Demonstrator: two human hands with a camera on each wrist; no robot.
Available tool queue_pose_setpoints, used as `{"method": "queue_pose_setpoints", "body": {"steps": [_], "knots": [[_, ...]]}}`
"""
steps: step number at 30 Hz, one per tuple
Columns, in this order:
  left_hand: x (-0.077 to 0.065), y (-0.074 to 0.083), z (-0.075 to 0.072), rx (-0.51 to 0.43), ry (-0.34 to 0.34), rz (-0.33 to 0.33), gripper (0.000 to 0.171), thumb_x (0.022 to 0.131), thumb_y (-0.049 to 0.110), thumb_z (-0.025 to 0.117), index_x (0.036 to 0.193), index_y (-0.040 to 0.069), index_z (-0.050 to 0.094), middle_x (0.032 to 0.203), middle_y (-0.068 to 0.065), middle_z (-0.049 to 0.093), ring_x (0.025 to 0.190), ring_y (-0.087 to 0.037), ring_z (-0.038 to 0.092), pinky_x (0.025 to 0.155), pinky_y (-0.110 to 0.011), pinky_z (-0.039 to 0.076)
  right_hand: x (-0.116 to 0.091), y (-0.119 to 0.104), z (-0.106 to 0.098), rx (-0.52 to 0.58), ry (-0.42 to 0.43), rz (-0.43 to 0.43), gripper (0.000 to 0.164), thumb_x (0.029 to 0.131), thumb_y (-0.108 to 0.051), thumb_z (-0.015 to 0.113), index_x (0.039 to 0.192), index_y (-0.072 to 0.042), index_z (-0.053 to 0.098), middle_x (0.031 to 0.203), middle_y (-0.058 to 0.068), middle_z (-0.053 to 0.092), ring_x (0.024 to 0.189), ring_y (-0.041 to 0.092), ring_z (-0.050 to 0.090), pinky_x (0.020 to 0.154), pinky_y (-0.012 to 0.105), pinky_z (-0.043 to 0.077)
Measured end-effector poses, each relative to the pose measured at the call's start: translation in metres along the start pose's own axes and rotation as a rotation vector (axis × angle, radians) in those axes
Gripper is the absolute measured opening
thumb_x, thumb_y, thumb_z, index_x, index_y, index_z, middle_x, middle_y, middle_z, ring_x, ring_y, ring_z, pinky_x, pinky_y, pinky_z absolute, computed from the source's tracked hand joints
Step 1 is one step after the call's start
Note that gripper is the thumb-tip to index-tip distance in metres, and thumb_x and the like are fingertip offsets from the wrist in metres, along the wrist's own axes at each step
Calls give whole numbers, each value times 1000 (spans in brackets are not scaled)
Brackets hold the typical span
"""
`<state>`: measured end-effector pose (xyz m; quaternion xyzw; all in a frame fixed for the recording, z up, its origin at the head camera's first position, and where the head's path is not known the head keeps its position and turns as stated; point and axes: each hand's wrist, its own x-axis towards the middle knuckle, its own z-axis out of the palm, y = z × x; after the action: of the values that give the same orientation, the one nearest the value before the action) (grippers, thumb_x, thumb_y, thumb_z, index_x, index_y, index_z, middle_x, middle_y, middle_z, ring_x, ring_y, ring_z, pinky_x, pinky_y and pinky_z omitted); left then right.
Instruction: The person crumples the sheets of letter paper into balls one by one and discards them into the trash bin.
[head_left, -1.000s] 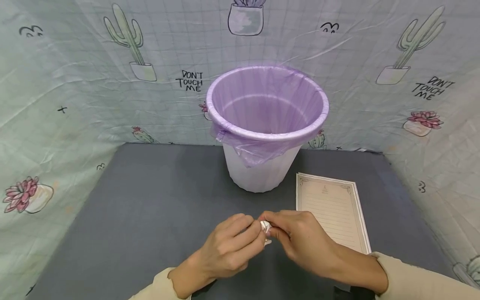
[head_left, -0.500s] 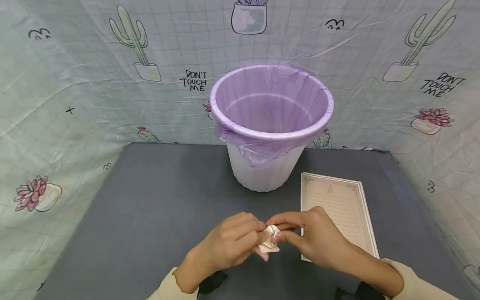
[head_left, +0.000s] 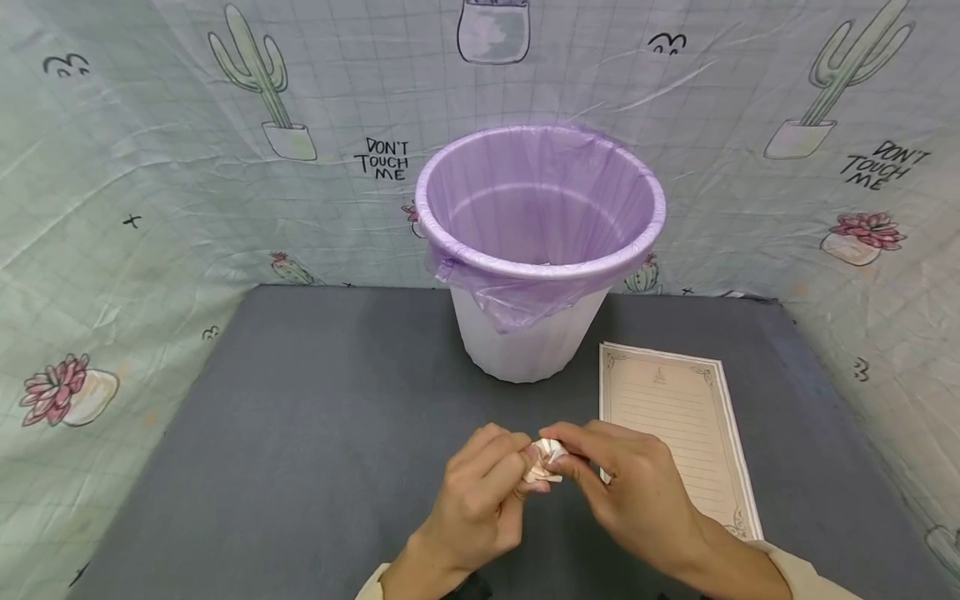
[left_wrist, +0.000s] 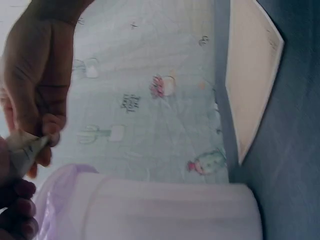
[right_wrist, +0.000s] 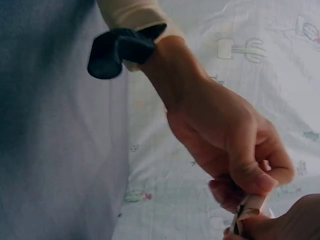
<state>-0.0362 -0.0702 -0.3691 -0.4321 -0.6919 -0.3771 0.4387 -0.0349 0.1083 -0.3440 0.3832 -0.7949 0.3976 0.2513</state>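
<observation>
Both hands meet over the near middle of the grey table (head_left: 300, 433), pinching a small crumpled wad of paper (head_left: 546, 462) between them. My left hand (head_left: 480, 496) grips it from the left with curled fingers; my right hand (head_left: 630, 492) pinches it from the right. The left wrist view shows the paper wad (left_wrist: 25, 147) held by fingertips, with the other hand (left_wrist: 40, 80) above it. In the right wrist view the paper wad (right_wrist: 248, 210) sits under the thumb of the left hand (right_wrist: 225, 135).
A white bin (head_left: 525, 342) lined with a purple bag (head_left: 540, 200) stands at the back middle of the table. A lined sheet of notepaper (head_left: 675, 433) lies flat at the right. Cactus-print cloth walls (head_left: 150, 167) close in the table.
The hands have kept working the paper wad, squeezing it tighter and lifting it slightly toward the bin. The head view shifted a little.
</observation>
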Motion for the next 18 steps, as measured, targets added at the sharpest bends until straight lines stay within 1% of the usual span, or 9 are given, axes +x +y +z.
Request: {"method": "queue_pose_setpoints", "body": {"steps": [3,4,6,7,10,13,14,16,18], "knots": [[-2,1,1,0,8,-46,24,97,17,55,78,2,58,79,-6,60,65,-15,51,63,-16,45,0,2,-1,43,-29,39,26,93,-27,62,101,-5,71,78,-6,66,61,0,52,54,8,39],[-2,1,1,-3,9,-58,24,97,17,56,79,1,58,79,-6,60,65,-15,51,64,-16,45,-1,3,-1,61,-44,66,24,92,-26,64,103,-6,71,80,-7,67,63,1,56,55,9,41],[-3,2,2,-6,8,-76,23,96,17,56,80,1,59,79,-6,60,67,-15,52,64,-17,46,-3,5,-1,103,-65,117,22,87,-18,71,105,-6,71,85,-5,69,70,4,62,61,12,46],[-4,2,3,-9,9,-82,23,96,17,57,80,1,60,79,-6,60,67,-15,52,65,-17,46,-4,6,-1,123,-77,145,23,85,-14,73,107,-7,70,86,-5,70,72,4,63,61,13,46],[-5,2,4,-8,26,-97,24,96,16,57,79,0,59,79,-7,59,68,-15,53,64,-18,46,-6,9,-2,187,-124,231,31,81,-5,75,111,-10,69,89,-6,70,65,1,57,55,13,43],[-5,1,5,-10,47,-104,25,97,16,56,78,0,58,79,-7,59,68,-16,53,64,-18,46,-7,12,-3,296,-177,301,34,84,-1,70,117,-10,67,91,-5,70,60,2,50,47,18,38],[-5,1,5,-11,54,-105,25,97,16,56,78,-1,58,79,-8,60,68,-16,53,63,-18,46,-7,12,-4,336,-190,320,34,85,0,69,118,-10,67,92,-4,70,60,3,49,47,19,39],[-5,1,6,-17,64,-101,25,97,16,56,78,-1,58,80,-8,60,67,-16,53,64,-17,46,-7,13,-5,412,-211,362,35,86,2,68,119,-8,66,95,-2,70,63,5,51,48,22,41],[-5,0,7,-22,74,-91,26,97,15,56,77,-2,58,80,-9,60,67,-16,53,64,-18,47,-6,15,-6,528,-232,433,34,87,2,67,120,-6,65,101,2,70,73,9,61,58,23,50]]}}
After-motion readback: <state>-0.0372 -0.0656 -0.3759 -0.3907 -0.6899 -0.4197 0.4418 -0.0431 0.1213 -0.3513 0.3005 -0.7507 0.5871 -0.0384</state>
